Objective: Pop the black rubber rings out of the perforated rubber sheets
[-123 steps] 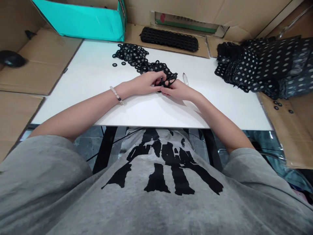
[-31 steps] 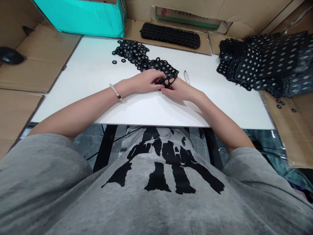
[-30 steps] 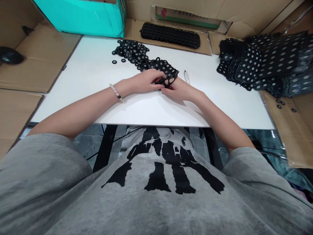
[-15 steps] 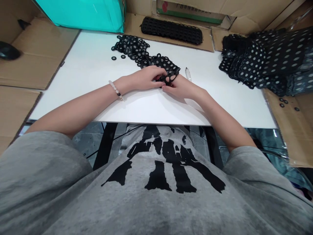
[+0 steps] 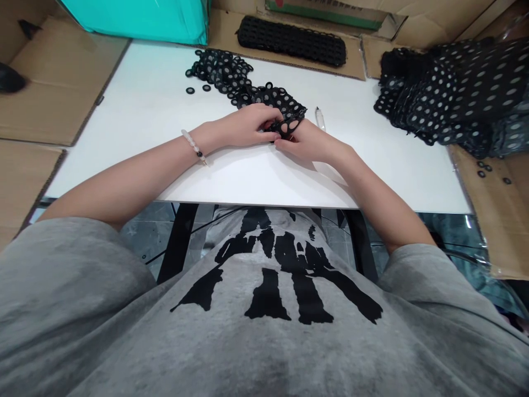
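Note:
A black sheet of ring-shaped pieces with pale centres is bent between my hands over the table. Its near edge shows open holes where the round pieces are out. My left hand has its fingers and thumb closed at the left side of this sheet. From the right, my right hand grips the same sheet, its thumb in front and its other fingers mostly hidden behind it. Loose black rings lie heaped just beyond, touching the sheet's far side. What sits between my fingertips is too small to make out.
The tabletop is white. A clear pen-like tool lies right of my right hand. Punched-out black strips are stacked at the back, on cardboard. Dotted black sheets pile up at right. A turquoise box stands back left.
The whole scene has shifted slightly as my head moved. My fingers have moved a little at the sheet's near edge; both hands keep hold of it.

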`<state>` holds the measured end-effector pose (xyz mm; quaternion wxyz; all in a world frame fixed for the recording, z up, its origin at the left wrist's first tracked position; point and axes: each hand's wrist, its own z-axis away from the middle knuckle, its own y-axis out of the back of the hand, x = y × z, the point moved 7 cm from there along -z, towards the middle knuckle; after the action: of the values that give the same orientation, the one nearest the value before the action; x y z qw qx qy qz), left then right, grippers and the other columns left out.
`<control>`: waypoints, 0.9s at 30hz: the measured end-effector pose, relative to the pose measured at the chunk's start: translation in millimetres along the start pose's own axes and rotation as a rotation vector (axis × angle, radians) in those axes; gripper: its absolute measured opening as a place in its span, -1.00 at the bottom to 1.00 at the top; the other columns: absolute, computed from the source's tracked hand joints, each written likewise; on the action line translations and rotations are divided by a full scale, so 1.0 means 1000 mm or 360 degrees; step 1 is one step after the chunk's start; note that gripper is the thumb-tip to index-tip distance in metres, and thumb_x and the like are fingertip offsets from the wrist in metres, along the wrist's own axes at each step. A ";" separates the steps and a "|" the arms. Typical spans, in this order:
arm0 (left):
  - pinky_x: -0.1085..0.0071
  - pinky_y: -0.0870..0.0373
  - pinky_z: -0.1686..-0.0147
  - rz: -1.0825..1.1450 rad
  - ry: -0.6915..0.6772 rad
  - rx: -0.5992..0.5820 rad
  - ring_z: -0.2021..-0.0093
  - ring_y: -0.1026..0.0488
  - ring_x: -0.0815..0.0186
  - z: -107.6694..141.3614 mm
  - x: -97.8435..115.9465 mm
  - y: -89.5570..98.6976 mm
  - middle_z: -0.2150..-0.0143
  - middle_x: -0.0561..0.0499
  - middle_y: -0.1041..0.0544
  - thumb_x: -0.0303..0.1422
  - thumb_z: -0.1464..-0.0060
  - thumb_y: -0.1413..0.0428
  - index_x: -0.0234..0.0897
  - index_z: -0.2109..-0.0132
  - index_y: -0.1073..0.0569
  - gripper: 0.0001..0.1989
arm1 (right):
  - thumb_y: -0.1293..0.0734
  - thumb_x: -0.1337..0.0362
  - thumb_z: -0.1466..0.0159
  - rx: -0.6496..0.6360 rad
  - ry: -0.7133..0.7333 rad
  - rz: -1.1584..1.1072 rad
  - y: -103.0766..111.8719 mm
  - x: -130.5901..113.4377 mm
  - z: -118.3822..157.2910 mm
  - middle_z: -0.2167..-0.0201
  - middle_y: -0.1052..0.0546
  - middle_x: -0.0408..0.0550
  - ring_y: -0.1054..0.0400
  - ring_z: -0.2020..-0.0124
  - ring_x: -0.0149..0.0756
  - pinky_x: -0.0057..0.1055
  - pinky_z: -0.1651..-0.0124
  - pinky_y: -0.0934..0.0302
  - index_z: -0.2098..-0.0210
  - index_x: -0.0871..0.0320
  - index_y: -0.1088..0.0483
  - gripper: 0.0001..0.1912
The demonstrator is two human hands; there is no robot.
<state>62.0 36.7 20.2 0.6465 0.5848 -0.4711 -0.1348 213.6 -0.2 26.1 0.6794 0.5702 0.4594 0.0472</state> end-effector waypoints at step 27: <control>-0.04 -0.46 -0.19 0.0074 -0.0036 0.0020 -0.01 -0.36 0.00 0.001 0.000 0.000 0.01 -0.14 -0.65 0.02 -0.50 -0.17 -0.05 -0.25 -0.59 -0.62 | -0.46 0.21 -0.55 -0.0010 0.0000 -0.0020 0.000 -0.004 0.001 0.26 -0.47 -0.02 -0.43 -0.02 0.08 0.18 -0.35 -0.50 0.22 0.01 -0.36 -0.77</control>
<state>61.8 36.1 20.4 0.6404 0.5762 -0.4926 -0.1233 212.1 -2.6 28.3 0.6815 0.5652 0.4627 0.0444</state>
